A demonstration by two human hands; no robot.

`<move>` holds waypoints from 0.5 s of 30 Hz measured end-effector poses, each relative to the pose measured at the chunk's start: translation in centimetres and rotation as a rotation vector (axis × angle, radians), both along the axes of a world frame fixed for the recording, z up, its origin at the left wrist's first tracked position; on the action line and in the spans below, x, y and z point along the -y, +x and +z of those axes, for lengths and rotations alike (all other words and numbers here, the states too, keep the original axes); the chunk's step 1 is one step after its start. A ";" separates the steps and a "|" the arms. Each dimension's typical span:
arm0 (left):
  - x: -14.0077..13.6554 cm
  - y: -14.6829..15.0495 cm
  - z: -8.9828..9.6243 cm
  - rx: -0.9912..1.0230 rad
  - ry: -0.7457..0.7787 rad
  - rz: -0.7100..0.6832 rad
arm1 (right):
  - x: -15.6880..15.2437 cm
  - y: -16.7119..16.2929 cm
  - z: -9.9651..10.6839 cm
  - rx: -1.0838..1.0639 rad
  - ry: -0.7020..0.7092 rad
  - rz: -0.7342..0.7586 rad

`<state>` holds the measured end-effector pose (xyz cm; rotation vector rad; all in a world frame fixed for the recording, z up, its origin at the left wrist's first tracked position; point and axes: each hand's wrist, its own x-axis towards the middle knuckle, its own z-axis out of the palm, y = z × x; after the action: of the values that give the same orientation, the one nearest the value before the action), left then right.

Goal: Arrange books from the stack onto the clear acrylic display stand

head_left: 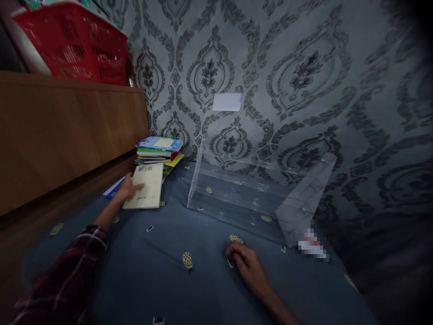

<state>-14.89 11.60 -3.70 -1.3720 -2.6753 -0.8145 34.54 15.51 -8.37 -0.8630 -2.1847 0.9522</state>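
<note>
two hands show on my feed: the left hand (127, 188) seems to pinch the cream book (149, 184) by its edge, just before the book stack (158, 151); the right hand (248, 264), fingers loosely folded in, is by the clear rack (241, 194).

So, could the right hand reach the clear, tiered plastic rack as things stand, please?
Probably yes: the right hand looks empty near the rack, with only blue patterned cloth visible between them.

Light is dim, right corners dark, the clear rack (306, 198) faintly glinting.
</note>
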 end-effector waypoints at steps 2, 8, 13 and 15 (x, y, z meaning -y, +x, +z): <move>-0.5 0.4 -0.3 0.134 0.020 0.067 | 0.0 0.0 0.0 -0.003 0.005 0.004; -0.3 0.8 0.3 0.351 0.104 0.140 | 0.1 0.0 0.1 0.004 -0.010 -0.004; 0.6 1.0 1.4 0.426 0.221 0.161 | 0.3 -0.2 0.3 -0.001 -0.002 -0.009; 1.0 1.5 1.5 0.489 0.272 0.133 | 0.3 -0.2 0.2 -0.008 0.006 -0.001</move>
<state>-13.41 10.64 -2.17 -1.0243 -2.7916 -1.6035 34.34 15.23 -8.19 -0.8556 -2.1789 0.9464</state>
